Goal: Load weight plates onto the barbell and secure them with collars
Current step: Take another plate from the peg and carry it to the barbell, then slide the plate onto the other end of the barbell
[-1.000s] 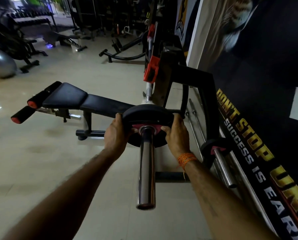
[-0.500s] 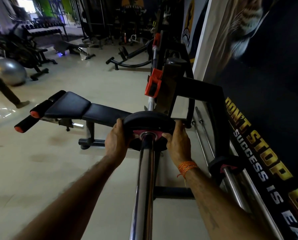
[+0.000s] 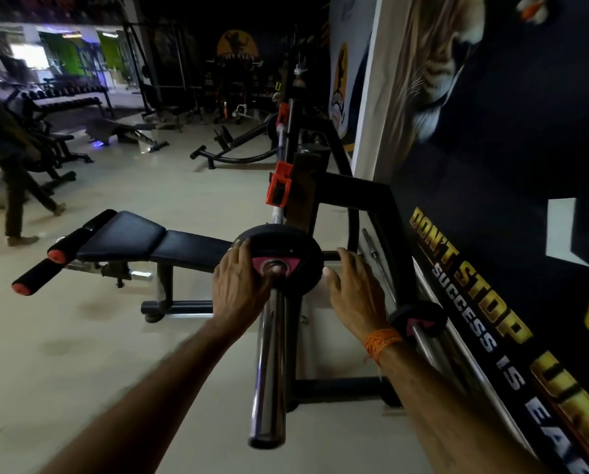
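Nearest, chrome barbell sleeve [image 3: 269, 371] running away from the camera, free end closest. Farther along, black weight plate [image 3: 281, 258] with pink hub threaded on the sleeve. Left hand [image 3: 238, 285] curled over the plate's left edge, thumb against its face. Right hand [image 3: 354, 289] loosely spread just beside the plate's right edge, not gripping it. Beyond, padded bench [image 3: 156, 244]; farther still, rack upright with orange hook [image 3: 279, 188].
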The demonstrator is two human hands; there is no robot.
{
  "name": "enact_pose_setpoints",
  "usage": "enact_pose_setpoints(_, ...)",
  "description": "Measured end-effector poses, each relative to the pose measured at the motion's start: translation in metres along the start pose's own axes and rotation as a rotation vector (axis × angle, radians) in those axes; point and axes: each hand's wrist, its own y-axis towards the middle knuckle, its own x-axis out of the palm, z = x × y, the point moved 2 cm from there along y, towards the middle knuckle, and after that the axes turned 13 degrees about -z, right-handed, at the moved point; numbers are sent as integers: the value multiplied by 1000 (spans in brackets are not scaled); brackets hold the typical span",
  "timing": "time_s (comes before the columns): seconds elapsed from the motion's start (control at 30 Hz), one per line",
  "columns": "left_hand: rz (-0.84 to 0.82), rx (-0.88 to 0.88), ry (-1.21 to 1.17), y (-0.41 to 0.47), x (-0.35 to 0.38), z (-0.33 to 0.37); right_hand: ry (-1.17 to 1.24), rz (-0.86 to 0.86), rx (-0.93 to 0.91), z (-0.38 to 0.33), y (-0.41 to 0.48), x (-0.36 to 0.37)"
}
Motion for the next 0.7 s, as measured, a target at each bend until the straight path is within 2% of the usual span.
enact_pose_setpoints(0.23, -166, 214, 204, -33, 43, 81, -132, 23, 33, 67, -60, -33)
enact_pose_setpoints(0.37, -248, 201, 321, -27, 93, 122, -161, 16, 108, 129, -80, -42)
enact_pose_setpoints(0.47, -314, 171, 324, -17, 149, 153, -171, -5, 169, 189, -89, -46)
enact_pose_setpoints(0.7, -480, 114, 318, 16, 294, 221, -156, -166, 266, 342, -77, -57)
